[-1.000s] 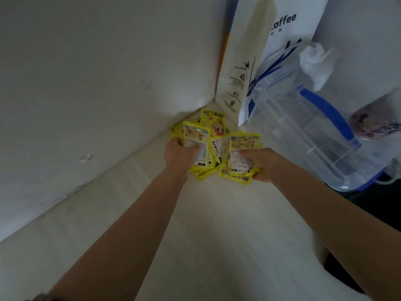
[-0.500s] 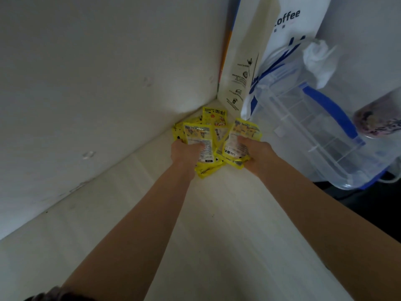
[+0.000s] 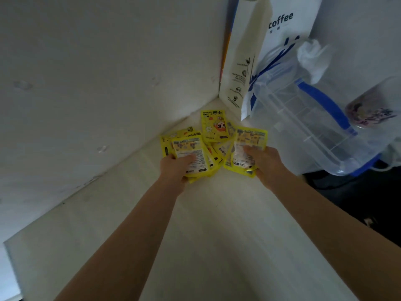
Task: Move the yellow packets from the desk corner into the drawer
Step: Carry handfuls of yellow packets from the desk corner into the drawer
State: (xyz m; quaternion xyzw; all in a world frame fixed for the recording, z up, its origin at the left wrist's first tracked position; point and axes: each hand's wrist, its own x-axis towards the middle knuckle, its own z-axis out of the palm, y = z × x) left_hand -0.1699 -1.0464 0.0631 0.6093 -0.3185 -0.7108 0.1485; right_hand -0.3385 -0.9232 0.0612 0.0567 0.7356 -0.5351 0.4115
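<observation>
Left grip (image 3: 176,168) clamped one stack of flat yellow foil packets (image 3: 213,126), right grip (image 3: 263,162) clamped another; loose ones lay between and beyond them on the pale desk (image 3: 208,235) corner.

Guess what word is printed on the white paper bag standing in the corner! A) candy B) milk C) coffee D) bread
C, because the white paper bag behind the yellow packets has "coffee" printed in dark blue letters near its top.
</observation>
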